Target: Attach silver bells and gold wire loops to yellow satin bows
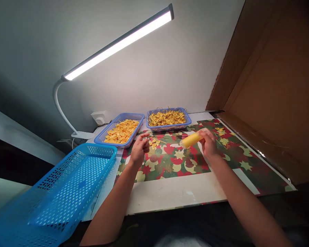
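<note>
My right hand [208, 143] is closed around one end of a yellow cylinder [191, 140], perhaps a spool, tilted above the patterned sheet [167, 168]. Fingers curled together, my left hand [140, 148] is over the sheet's left part; anything between its fingertips is too small to make out. Just right of it lie a few yellow petal-like pieces [155, 143] and a thin stick [160, 141]. Thin dark pieces [181, 137] lie between the hands, behind the cylinder.
Blue-purple baskets hold yellow pieces [122, 131] and gold pieces with wires [167, 118]. A large blue basket [79, 185] stands left. More yellow pieces [223, 139] lie right, beside cardboard [270, 96]. A lit lamp [121, 44] hangs above; its base [82, 135] is back left.
</note>
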Demonstrator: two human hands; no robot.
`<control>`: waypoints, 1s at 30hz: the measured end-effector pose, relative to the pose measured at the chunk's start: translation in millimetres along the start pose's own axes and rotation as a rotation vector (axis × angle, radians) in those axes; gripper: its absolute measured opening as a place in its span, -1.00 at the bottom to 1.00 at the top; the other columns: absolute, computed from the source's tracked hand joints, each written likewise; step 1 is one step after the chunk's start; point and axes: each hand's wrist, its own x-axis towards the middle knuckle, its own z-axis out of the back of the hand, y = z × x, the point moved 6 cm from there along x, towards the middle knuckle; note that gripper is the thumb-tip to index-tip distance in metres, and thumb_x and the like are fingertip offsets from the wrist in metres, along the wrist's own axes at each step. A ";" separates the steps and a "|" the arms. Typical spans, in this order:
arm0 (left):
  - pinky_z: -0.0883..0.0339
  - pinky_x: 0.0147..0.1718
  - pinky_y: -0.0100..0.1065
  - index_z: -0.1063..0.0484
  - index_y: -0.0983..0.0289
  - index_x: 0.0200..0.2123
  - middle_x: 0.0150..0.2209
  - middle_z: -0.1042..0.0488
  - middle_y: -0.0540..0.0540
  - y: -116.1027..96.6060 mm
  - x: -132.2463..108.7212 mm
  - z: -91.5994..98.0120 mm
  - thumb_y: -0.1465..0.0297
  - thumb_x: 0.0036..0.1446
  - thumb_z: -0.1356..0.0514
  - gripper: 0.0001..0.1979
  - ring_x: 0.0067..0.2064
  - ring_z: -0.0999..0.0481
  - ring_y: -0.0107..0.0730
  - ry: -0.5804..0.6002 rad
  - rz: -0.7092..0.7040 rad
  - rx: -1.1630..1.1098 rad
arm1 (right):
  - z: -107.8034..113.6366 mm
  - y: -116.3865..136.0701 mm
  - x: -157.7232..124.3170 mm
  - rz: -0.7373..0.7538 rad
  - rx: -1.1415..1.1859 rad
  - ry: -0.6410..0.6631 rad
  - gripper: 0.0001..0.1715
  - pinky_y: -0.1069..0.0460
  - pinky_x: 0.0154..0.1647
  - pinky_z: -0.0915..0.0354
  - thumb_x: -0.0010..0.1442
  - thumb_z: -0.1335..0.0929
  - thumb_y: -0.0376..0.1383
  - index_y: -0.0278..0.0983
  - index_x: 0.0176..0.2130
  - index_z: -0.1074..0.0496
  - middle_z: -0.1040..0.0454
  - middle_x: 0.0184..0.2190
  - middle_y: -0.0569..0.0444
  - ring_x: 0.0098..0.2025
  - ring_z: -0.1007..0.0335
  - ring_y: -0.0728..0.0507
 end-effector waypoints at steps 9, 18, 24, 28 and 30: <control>0.23 -0.55 -0.42 -0.52 0.20 -0.33 -0.68 -0.26 -0.08 -17.0 -12.2 -2.2 0.50 0.03 -0.29 -0.89 -0.62 -0.07 -0.43 0.059 -0.101 0.393 | -37.9 12.7 -34.9 0.005 -0.503 0.530 -0.73 0.12 -0.52 0.01 -0.21 -0.56 -0.32 -0.25 -0.53 -0.42 -0.32 -0.60 0.24 -0.54 -0.09 0.04; 0.17 -0.54 -0.40 -0.49 0.20 -0.24 -0.67 -0.22 -0.10 -25.9 -17.1 -11.5 0.47 0.15 -0.14 -0.85 -0.63 -0.07 -0.42 0.136 -0.265 0.836 | -10.0 21.7 10.4 0.094 -0.955 0.656 -0.21 0.02 -0.31 -0.21 0.13 -0.06 0.32 -0.22 -0.21 -0.42 -0.42 -0.32 0.02 -0.31 -0.27 -0.13; 0.05 -0.50 -0.42 -0.40 0.26 -0.14 -0.63 -0.22 -0.11 -20.3 -19.7 -16.7 0.39 0.25 0.00 -0.78 -0.57 -0.16 -0.42 0.237 -0.271 1.095 | -11.2 -26.4 54.0 0.095 -1.334 0.598 -0.53 -0.14 -0.01 -0.19 -0.03 -0.45 -0.01 -0.26 -0.22 -0.41 -0.41 -0.10 -0.13 0.01 -0.22 -0.35; 0.02 -0.49 -0.42 -0.39 0.27 -0.16 -0.61 -0.24 -0.11 -20.2 -18.4 -15.3 0.37 0.26 0.02 -0.77 -0.56 -0.17 -0.44 0.236 -0.278 1.101 | -19.5 -45.0 60.8 0.097 -1.485 0.675 -0.77 -0.12 -0.04 -0.20 0.12 -0.38 -0.14 -0.26 -0.34 -0.37 -0.41 -0.16 -0.13 -0.04 -0.26 -0.31; 0.01 -0.50 -0.42 -0.39 0.27 -0.16 -0.61 -0.25 -0.11 -20.2 -17.4 -14.8 0.36 0.25 0.02 -0.78 -0.56 -0.18 -0.44 0.233 -0.278 1.089 | -21.7 -46.1 62.0 0.095 -1.530 0.716 -0.79 -0.08 -0.08 -0.21 0.18 -0.35 -0.17 -0.27 -0.36 -0.34 -0.42 -0.18 -0.13 -0.08 -0.28 -0.28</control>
